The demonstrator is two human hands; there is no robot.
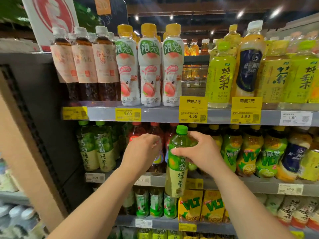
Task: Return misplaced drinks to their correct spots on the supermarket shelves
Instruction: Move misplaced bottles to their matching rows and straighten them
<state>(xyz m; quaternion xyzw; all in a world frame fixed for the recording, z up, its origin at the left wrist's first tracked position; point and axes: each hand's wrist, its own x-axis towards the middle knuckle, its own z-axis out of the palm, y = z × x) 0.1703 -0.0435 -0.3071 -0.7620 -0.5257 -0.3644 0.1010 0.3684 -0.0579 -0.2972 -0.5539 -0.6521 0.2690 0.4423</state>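
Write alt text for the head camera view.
A person's right hand holds a green-capped green tea bottle in front of supermarket drink shelves, while the left hand reaches toward red-capped bottles on the middle shelf. Matching green tea bottles stand further left.

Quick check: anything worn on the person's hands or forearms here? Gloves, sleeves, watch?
Nothing worn. The left hand and right hand are bare, no gloves, and no rings show. Both forearms are uncovered to the frame edge: no sleeves, watch or wristband in view.
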